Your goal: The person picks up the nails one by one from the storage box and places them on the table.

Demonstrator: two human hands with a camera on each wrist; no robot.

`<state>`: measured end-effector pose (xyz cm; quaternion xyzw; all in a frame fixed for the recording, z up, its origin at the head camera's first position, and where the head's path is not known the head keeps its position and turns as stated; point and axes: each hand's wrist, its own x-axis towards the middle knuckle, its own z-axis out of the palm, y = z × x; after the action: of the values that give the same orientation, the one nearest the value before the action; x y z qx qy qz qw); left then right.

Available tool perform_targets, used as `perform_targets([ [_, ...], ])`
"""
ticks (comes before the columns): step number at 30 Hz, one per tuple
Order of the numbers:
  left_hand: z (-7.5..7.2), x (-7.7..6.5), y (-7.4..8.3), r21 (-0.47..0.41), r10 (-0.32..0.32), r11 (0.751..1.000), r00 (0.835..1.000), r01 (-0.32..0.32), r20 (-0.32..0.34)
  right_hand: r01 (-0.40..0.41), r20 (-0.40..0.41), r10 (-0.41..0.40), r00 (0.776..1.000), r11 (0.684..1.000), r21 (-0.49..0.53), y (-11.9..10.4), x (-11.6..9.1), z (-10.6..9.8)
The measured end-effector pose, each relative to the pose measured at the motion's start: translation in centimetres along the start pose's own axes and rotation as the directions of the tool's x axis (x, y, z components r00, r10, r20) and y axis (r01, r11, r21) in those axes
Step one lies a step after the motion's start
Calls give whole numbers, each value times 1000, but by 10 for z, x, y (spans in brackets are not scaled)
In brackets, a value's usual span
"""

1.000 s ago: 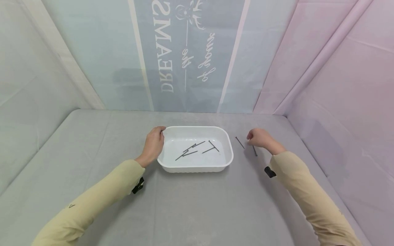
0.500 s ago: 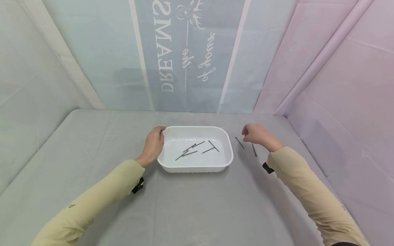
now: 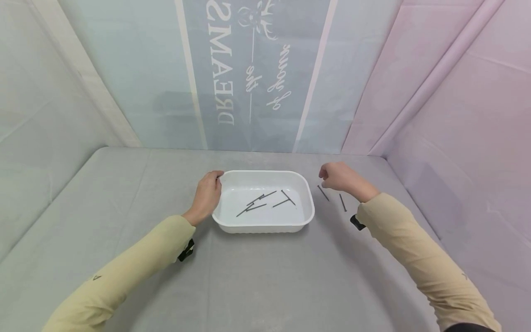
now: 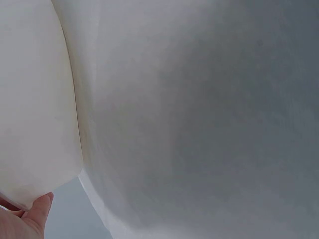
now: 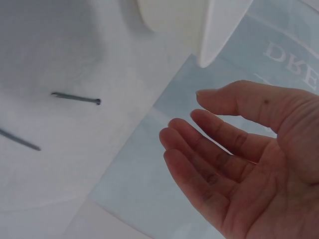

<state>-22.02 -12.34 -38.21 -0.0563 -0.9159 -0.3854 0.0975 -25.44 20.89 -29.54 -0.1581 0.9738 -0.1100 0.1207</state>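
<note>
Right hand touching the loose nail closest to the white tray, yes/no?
Apart. The right wrist view shows a plain gap between the fingers of the right hand and the nail's head; the nail lies clear of it.

Left arm (image 3: 132, 258) slanting inward from lower left, left grip (image 3: 205, 197) set in a pinch, left thumb (image 4: 40, 211) extended, right arm (image 3: 415, 249) slanting inward from lower right, right grip (image 3: 341, 177) aloft, right fingers (image 5: 202, 154) loosely curved, right thumb (image 5: 244, 98) apart from them
</note>
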Motion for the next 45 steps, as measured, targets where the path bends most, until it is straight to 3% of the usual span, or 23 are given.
perform_targets([
  [16, 1, 1, 2, 19, 2, 1000, 1000, -2, -8, 54, -21, -56, 998, 996, -70, -27, 5, -9],
  [35, 2, 1, 2, 16, -5, 1000, 1000, 5, -1, 71, 34, -67, 997, 992, -102, -63, 10, -16],
  [45, 2, 1, 2, 10, -7, 1000, 1000, 7, -7, 121, 57, -115, 992, 984, -130, -77, 14, -19],
])
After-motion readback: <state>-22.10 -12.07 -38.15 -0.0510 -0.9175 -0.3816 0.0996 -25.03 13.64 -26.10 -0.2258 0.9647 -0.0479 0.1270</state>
